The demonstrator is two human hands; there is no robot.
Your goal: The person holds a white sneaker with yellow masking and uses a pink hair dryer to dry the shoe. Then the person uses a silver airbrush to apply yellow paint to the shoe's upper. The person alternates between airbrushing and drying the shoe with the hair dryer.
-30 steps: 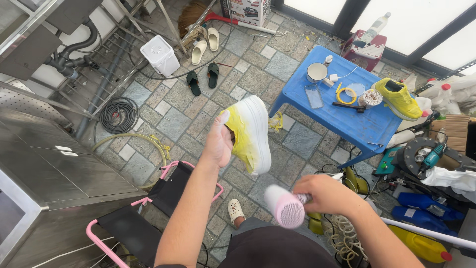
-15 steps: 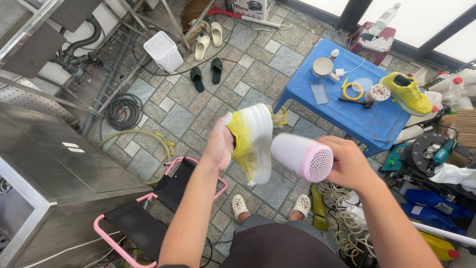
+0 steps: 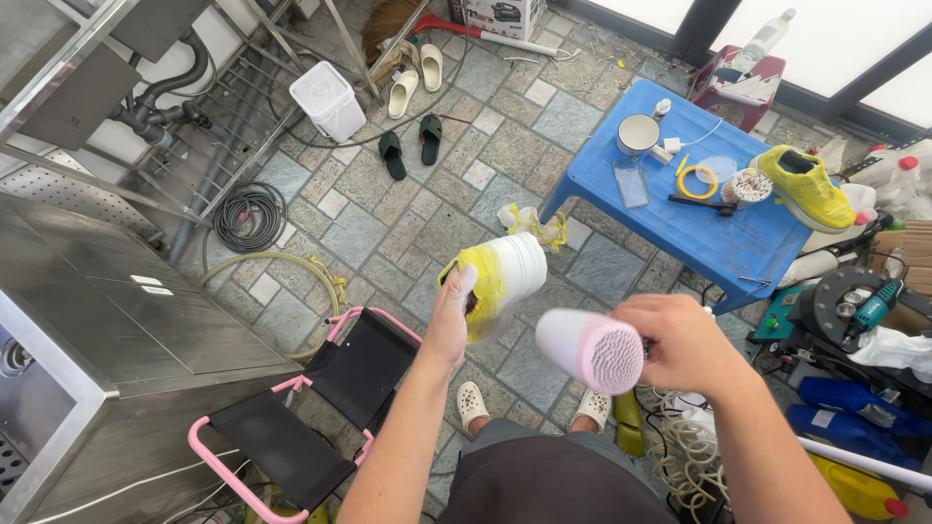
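While our left hand [image 3: 452,320] grips it by the heel, the yellow sneaker [image 3: 497,281] hangs in the air over the stone floor, its thick white sole turned toward us and its bright yellow upper facing away. Just to the right of the sneaker, our right hand [image 3: 680,342] is closed around a pink hair dryer [image 3: 590,349], whose grilled back end faces the camera. Beyond the sneaker stands a blue plastic table [image 3: 680,228], where the matching yellow sneaker [image 3: 806,186] rests. Below the held sneaker sits a pink-framed folding stool [image 3: 320,408].
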